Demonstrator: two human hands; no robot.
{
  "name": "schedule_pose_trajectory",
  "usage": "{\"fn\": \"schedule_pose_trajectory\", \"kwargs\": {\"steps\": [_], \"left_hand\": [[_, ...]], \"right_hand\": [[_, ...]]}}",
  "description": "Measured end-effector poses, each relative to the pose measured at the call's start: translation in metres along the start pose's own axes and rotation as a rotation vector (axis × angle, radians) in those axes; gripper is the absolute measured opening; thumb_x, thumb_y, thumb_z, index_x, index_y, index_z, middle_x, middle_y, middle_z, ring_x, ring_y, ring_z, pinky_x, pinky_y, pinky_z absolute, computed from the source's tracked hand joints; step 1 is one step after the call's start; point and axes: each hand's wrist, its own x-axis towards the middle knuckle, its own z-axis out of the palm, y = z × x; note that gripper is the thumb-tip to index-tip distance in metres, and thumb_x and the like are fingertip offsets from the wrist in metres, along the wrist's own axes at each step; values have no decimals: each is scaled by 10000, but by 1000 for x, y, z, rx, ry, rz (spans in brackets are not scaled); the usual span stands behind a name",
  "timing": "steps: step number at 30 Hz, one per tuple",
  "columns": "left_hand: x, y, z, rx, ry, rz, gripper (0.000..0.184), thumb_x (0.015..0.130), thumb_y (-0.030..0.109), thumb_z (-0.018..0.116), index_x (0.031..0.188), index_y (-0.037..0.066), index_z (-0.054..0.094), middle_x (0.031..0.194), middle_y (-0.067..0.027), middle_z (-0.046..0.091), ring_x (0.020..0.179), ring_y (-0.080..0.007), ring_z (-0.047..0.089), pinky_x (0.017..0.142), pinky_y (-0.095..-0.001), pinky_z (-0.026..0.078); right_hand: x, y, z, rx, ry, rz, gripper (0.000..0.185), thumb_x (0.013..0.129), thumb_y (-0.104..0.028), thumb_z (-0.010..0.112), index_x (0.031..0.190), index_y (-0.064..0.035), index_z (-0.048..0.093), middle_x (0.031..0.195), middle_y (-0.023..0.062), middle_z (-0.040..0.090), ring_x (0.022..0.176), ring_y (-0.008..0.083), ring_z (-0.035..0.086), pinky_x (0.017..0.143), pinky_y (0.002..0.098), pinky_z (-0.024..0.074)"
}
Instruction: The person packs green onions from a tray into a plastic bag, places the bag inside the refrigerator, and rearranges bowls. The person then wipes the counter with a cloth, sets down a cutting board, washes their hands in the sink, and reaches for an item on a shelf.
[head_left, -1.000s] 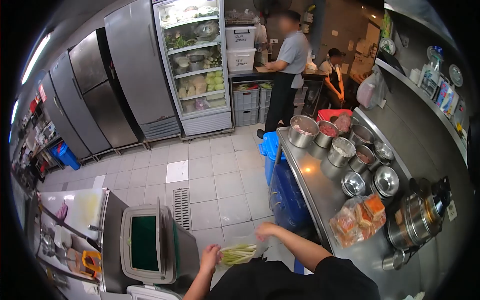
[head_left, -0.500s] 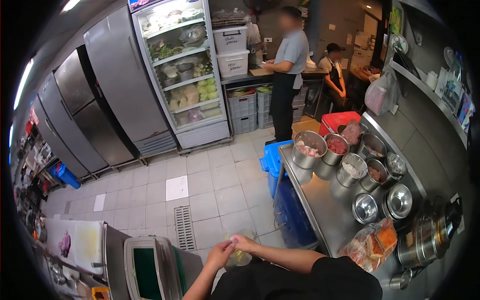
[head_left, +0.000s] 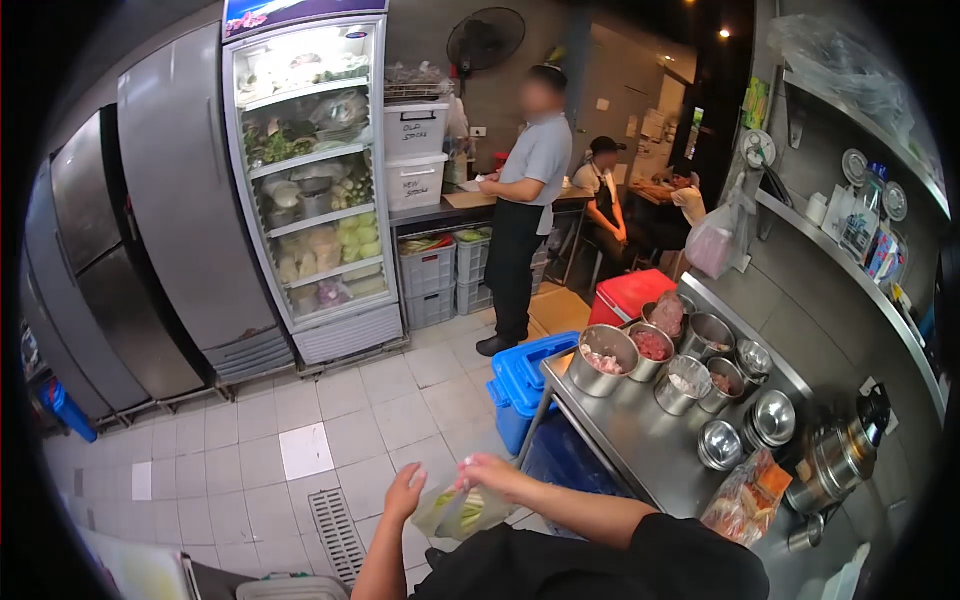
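Observation:
A clear plastic bag [head_left: 430,517] hangs low in front of my body, with pale green vegetables [head_left: 462,512] showing through it. The upper edge of the bag is pinched in my right hand [head_left: 492,474]. My left hand [head_left: 405,490] is raised just left of the bag, fingers stretched upward and apart from the right hand. Whether its palm brushes the plastic I cannot tell.
At right, a steel table [head_left: 640,430] carries metal pots of meat [head_left: 603,362], steel bowls [head_left: 720,445] and bagged orange food [head_left: 748,497]. A blue lidded bin [head_left: 530,385] stands at its corner. A co-worker [head_left: 525,190] stands ahead near the glass-door fridge [head_left: 310,190].
My hands, together before, have parted: the left moved left, the right holds the bag higher and more in view. The camera has turned rightward and up.

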Motion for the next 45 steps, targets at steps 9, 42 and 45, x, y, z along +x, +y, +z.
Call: {"fn": "schedule_pose_trajectory", "kwargs": {"steps": [9,42,45], "left_hand": [[37,79,-18,-165,-284,299,563,915,466,569,1251,15,603,1278,-225,576,1186,-347,542,1057,-400,374],[97,135,-113,-359,-323,64,172,916,203,546,927,47,619,682,29,485,607,-67,448,529,-238,364],[95,123,-121,-295,-240,-49,120,859,149,599,915,44,617,738,13,542,657,-68,500,574,-245,409]], "right_hand": [[3,-127,-15,798,138,-182,344,917,-234,548,1185,-25,493,1132,201,635,1113,351,612,970,462,459],[160,-152,18,-958,64,-851,233,930,-232,626,1064,-52,688,994,135,697,925,316,672,835,405,524],[159,-140,22,-1210,71,-701,286,934,-291,626,1079,-51,685,887,146,687,805,321,670,729,366,535]]}}
